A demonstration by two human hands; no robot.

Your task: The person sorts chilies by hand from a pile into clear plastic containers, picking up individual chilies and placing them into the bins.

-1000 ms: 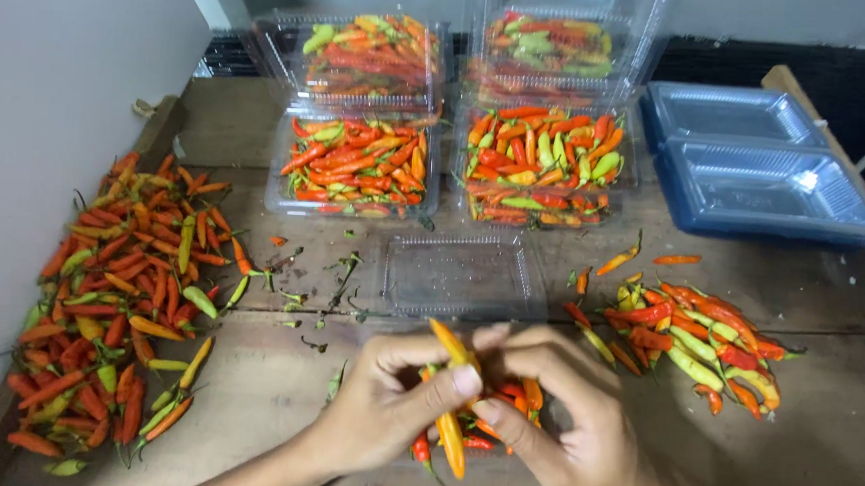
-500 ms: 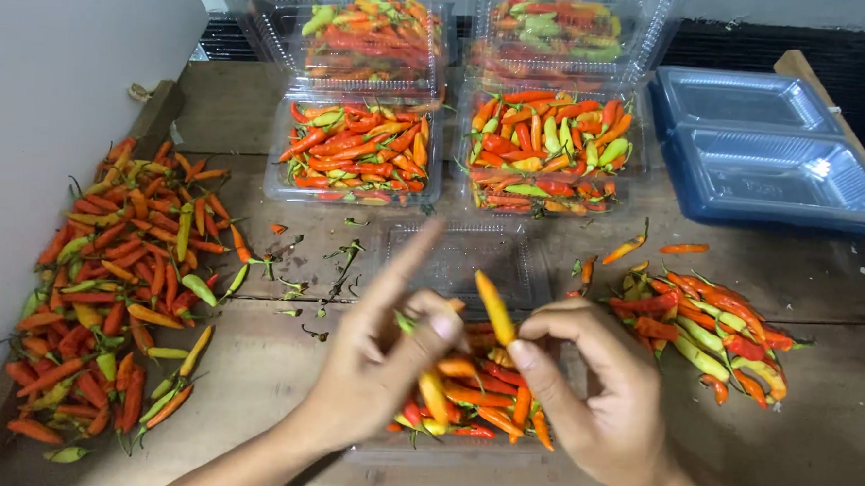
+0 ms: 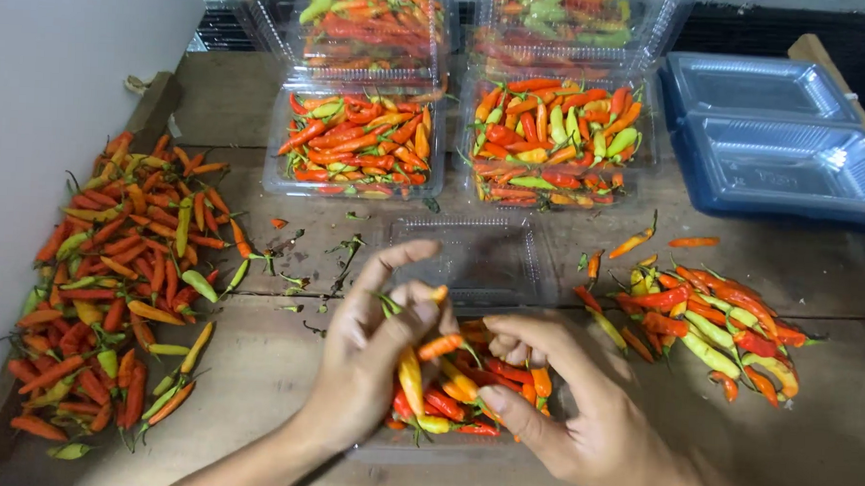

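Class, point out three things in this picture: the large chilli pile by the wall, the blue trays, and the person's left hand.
large chilli pile [image 3: 110, 287], head view, middle of the heap
blue trays [image 3: 786, 161], head view, floor of the nearer tray
left hand [image 3: 369, 367], head view, back of the hand

Wood table [image 3: 264, 100] w/ chilli piles [image 3: 119, 288], trays [image 3: 767, 141]

Tray [image 3: 470, 264] beneath hands perhaps partly hidden
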